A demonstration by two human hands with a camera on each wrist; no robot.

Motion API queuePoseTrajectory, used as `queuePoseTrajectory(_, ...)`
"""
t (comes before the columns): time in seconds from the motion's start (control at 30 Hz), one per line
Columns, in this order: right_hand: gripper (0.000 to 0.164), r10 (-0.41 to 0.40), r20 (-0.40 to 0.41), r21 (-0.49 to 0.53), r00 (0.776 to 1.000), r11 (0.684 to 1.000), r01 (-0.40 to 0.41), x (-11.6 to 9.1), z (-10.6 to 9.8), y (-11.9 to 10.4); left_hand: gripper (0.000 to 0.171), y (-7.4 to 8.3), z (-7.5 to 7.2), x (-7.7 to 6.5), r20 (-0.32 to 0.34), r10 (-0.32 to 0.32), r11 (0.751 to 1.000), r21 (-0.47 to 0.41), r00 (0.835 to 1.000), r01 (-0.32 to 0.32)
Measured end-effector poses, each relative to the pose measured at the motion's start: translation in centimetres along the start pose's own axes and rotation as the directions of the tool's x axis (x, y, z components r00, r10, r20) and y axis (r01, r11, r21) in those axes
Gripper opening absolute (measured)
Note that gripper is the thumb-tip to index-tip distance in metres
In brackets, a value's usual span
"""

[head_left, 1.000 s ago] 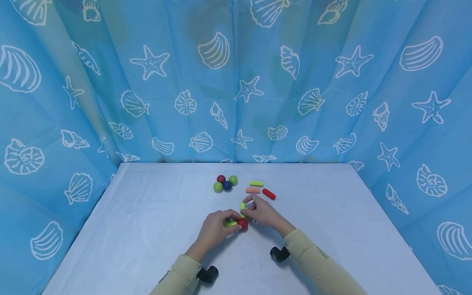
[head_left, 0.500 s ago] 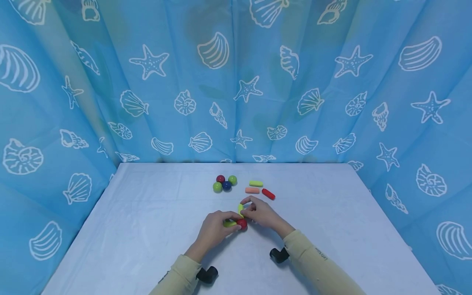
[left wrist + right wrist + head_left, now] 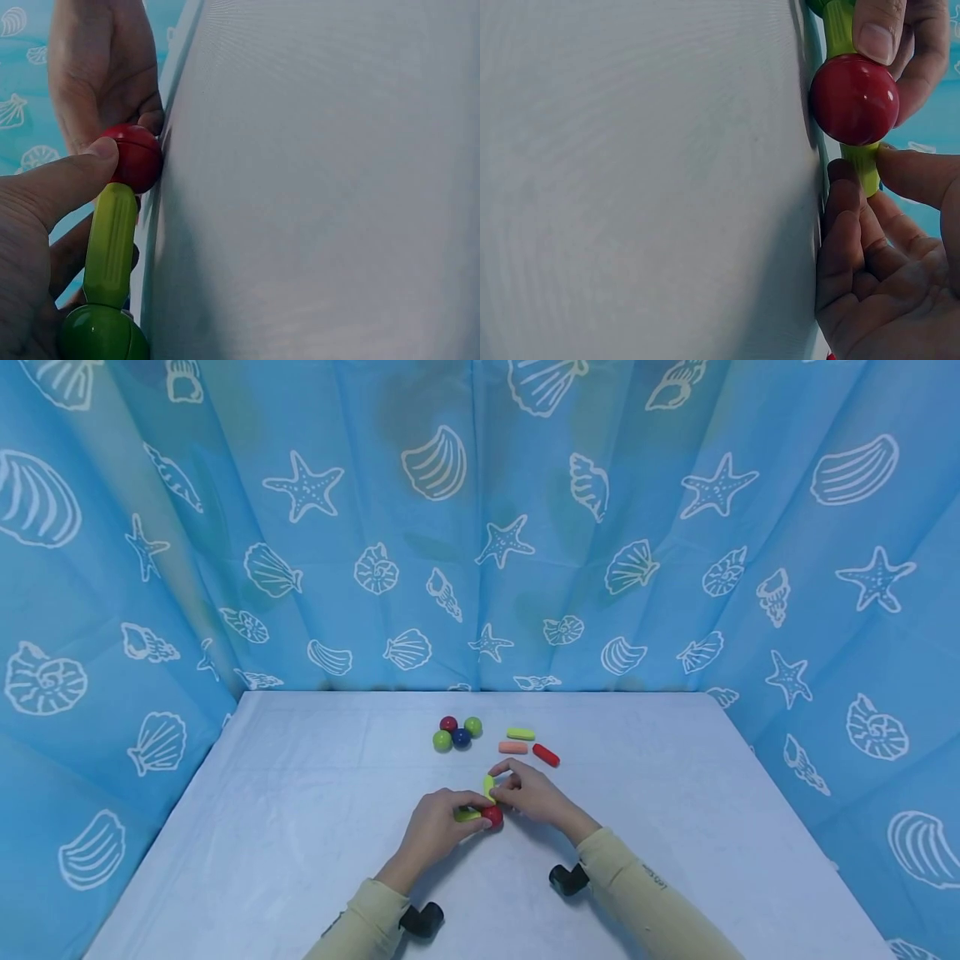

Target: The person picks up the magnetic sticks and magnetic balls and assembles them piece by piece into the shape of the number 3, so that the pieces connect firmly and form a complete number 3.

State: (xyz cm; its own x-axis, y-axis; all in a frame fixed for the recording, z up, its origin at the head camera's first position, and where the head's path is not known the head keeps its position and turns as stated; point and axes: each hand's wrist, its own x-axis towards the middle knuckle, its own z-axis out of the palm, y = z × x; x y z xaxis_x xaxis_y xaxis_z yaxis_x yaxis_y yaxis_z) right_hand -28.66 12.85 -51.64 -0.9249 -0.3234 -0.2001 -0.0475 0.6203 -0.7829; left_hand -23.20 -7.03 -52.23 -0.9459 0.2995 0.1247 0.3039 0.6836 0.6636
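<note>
My left hand [image 3: 433, 828] pinches a shiny red ball [image 3: 137, 161] just above the white table. One end of a yellow-green rod [image 3: 110, 244] meets this ball, and a green ball [image 3: 103, 335] sits on the rod's other end, under my left palm. From the far side, my right hand [image 3: 538, 793] pinches a second yellow-green rod [image 3: 865, 169] between thumb and fingers. That rod's near end touches the red ball; the frames do not show how deep it sits. In the head view the green ball is hidden by the left hand.
Beyond the hands lies a cluster of balls: a dark red ball [image 3: 448, 724], a blue ball [image 3: 462, 738] and two green ones. Right of it lie a yellow-green rod [image 3: 521, 734], an orange rod [image 3: 513, 747] and a red rod [image 3: 547, 754]. A blue curtain [image 3: 480, 593] surrounds the table.
My right hand's rod has shifted slightly left and its tilt has changed a little against the red ball. The left hand keeps its hold almost still.
</note>
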Motion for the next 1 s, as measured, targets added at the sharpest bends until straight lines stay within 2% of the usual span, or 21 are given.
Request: queuePoseTrajectory(1.0,0.029,-0.029,-0.022,0.019,0.999,0.999,0.029,0.07,-0.16,0.2,0.025,0.1,-0.05,-0.07,0.014,-0.011,1.0,-0.007,1.0,0.011)
